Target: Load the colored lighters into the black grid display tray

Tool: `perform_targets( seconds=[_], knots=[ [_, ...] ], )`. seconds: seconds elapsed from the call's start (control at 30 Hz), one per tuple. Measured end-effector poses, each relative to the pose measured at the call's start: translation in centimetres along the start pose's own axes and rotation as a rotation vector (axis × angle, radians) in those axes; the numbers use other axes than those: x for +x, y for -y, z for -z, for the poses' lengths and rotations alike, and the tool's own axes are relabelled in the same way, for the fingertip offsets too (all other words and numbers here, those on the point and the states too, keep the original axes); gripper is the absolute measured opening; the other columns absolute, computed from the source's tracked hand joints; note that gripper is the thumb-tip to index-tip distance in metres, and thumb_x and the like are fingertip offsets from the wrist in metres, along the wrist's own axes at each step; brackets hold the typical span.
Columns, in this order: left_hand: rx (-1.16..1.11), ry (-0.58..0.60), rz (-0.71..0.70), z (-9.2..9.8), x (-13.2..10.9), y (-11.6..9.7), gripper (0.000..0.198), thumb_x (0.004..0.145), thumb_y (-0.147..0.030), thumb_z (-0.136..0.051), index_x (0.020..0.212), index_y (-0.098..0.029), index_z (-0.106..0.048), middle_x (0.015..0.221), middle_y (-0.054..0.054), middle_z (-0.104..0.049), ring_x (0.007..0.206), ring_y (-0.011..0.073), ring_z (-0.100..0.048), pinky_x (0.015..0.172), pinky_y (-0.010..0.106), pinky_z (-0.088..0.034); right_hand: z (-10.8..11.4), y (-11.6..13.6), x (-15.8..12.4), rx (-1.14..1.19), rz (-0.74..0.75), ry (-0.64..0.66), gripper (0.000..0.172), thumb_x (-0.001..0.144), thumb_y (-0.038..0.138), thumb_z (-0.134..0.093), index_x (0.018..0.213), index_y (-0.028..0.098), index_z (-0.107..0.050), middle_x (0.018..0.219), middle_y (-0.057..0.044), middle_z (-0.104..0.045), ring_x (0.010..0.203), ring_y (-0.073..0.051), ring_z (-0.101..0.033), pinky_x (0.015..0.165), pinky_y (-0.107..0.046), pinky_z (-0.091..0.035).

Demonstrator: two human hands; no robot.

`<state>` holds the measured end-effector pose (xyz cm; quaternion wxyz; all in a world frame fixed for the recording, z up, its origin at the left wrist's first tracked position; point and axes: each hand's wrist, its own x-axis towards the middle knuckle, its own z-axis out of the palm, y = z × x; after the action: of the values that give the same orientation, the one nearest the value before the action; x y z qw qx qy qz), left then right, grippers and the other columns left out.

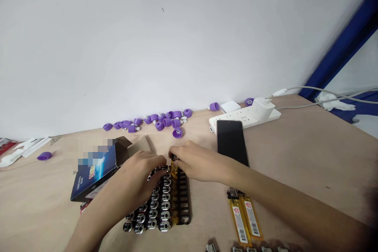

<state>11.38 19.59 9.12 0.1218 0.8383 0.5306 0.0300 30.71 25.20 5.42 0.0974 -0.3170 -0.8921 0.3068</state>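
Watching from across the room, I see a white wall [177, 47] rising behind a plywood tabletop [298, 153]. Toward the back of the table lies a white power strip [233, 119] with a white charger [262, 109] plugged in, and a black smartphone [232, 141] lies just in front of it. To the person's left, a blue carton [96, 169] sits with its flap open.

Directly between the two hands is a black slotted rack [184, 201], packed with rows of chrome-headed lighters [153, 208]. Two loose yellow lighters [245, 220] lie to its right, near the person's right forearm.

The left hand [138, 181] is curled over the far end of the rack, its fingers [159, 161] resting on the metal heads, though I cannot tell whether it grips any of them. The right hand [197, 161] is closed in a fingertip pinch on a yellow lighter [174, 169] at the rack's far end.

A light, square pinch looks best here, with the other hand steadying the rack so neighbouring heads stay in line. Small purple caps [165, 120] lie scattered along the wall.
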Motion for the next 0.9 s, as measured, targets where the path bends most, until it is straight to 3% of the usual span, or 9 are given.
perform_targets(
  seconds=[0.2,0.33,0.5,0.63,0.9],
  knots=[
    [-0.023,-0.013,0.0,-0.3,0.0,-0.3,0.015,0.095,-0.017,-0.051,0.082,-0.022,-0.059,0.093,0.001,-0.068,0.087,0.0205,-0.061,0.078,0.037,-0.044,-0.5,0.0,0.1,-0.051,0.008,0.02,0.019,0.096,0.014,-0.044,0.113,0.014,-0.052,0.077,-0.005,-0.061,0.049,-0.011,-0.044,0.043,-0.023,-0.026],
    [0.048,0.0,0.004,-0.2,-0.1,-0.6,0.018,0.095,-0.02,-0.051,0.079,-0.021,-0.058,0.091,0.003,-0.068,0.083,0.0233,-0.061,0.076,0.041,-0.045,-0.9,-0.2,0.2,-0.094,0.023,-0.005,0.025,0.097,0.019,-0.045,0.121,0.014,-0.049,0.076,-0.006,-0.062,0.046,-0.011,-0.04,0.041,-0.023,-0.022],
    [0.044,0.02,0.008,-0.2,-0.2,-1.3,0.017,0.095,-0.018,-0.047,0.089,-0.021,-0.063,0.09,0.004,-0.069,0.084,0.0238,-0.062,0.076,0.041,-0.047,-0.5,-0.2,0.5,-0.133,0.079,-0.018,0.017,0.098,0.016,-0.048,0.111,0.015,-0.058,0.079,-0.007,-0.067,0.056,-0.015,-0.053,0.044,-0.024,-0.026],
    [0.046,0.028,-0.002,-0.2,-0.2,-1.4,0.02,0.095,-0.017,-0.046,0.085,-0.021,-0.063,0.086,0.004,-0.068,0.081,0.0227,-0.062,0.076,0.039,-0.047,-0.2,-0.2,0.8,-0.137,0.144,0.014,0.021,0.098,0.012,-0.046,0.11,0.016,-0.063,0.089,-0.009,-0.072,0.07,-0.017,-0.064,0.052,-0.025,-0.034],
    [0.053,0.04,-0.047,-0.1,0.0,-1.3,0.03,0.095,-0.013,-0.04,0.081,-0.02,-0.066,0.087,0.006,-0.068,0.082,0.0211,-0.064,0.08,0.037,-0.049,-0.1,0.0,0.4,-0.209,0.174,0.046,0.031,0.092,0.003,-0.05,0.119,0.011,-0.063,0.092,-0.013,-0.073,0.074,-0.021,-0.068,0.053,-0.027,-0.036]
  ],
)
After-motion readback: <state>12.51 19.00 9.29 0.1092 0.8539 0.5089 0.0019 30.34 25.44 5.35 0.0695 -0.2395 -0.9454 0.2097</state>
